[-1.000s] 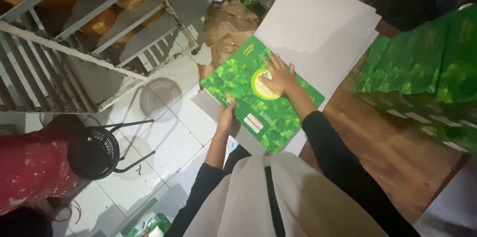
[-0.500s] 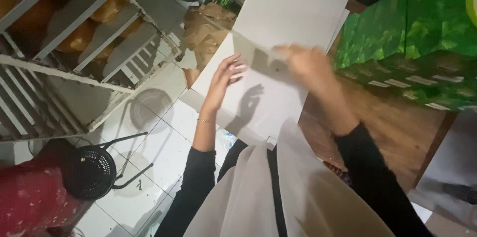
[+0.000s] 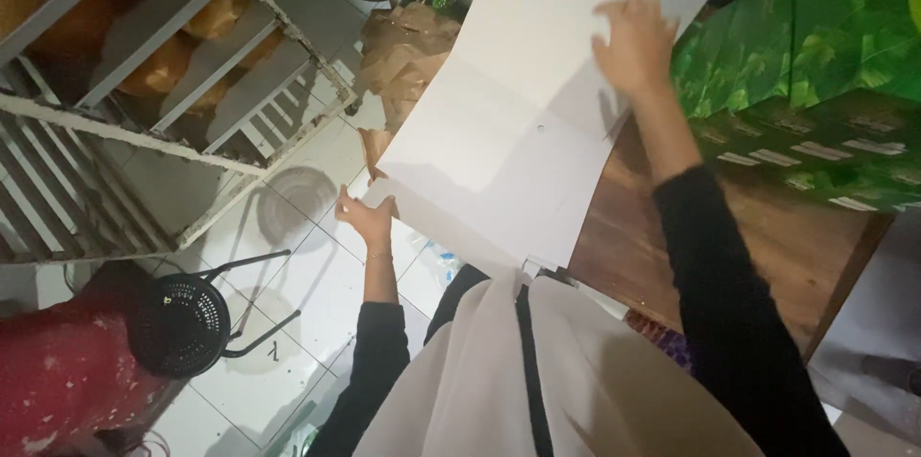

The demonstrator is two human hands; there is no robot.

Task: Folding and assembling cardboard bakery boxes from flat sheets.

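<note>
left hand (image 3: 366, 217): fingers pinch white sheet (image 3: 508, 155) at its 8 o'clock corner | right hand (image 3: 633, 40): fingers spread flat on sheet, 1 o'clock | wooden tabletop (image 3: 767, 256) beneath

A single view is given, taken from a camera worn on the head and aimed steeply down over the chest. The near edge of the wooden bench (image 3: 748, 256) is seen close below at the right, the tiled floor (image 3: 317, 284) at the left, farther down.

Matt white card sheets (image 3: 518, 131), polished wooden table (image 3: 758, 256), glossy floor tiles (image 3: 317, 284)
</note>
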